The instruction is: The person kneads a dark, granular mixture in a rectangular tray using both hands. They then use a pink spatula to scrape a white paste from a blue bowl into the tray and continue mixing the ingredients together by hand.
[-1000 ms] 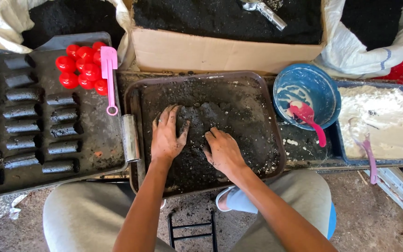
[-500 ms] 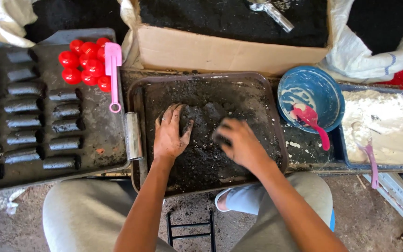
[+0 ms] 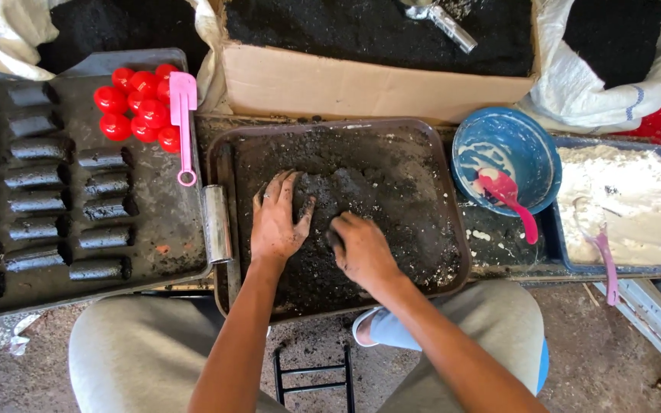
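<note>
Both hands are down in the dark mix [image 3: 361, 164] spread over the brown tray [image 3: 223, 229], which sits right in front of the knees. Left hand [image 3: 277, 218] lies flat, fingers spread open and pressing on the clump at the tray's middle. Right hand [image 3: 361, 248] is curled over, fingers closed around a bit of that mix; half a second back it sat further up and right, around 2 o'clock from where it is now, and a second ago it lay flat beside the left. So it's dragged a handful toward the near edge and bunched it up, looks like a lump getting formed.

At 9 o'clock from the tray, a metal tube [image 3: 216, 223] lies against its rim, then rows of black logs [image 3: 105, 191] on a dark counter [image 3: 166, 248]. Further out at 10 o'clock, red caps [image 3: 135, 111] and a pink scoop [image 3: 183, 122].

At 3 o'clock, a blue bowl [image 3: 525, 134] with a pink spoon [image 3: 510, 200], and a tub of white powder [image 3: 629, 203]. Farthest, at 12, a cardboard box [image 3: 376, 84] of more black stuff.
</note>
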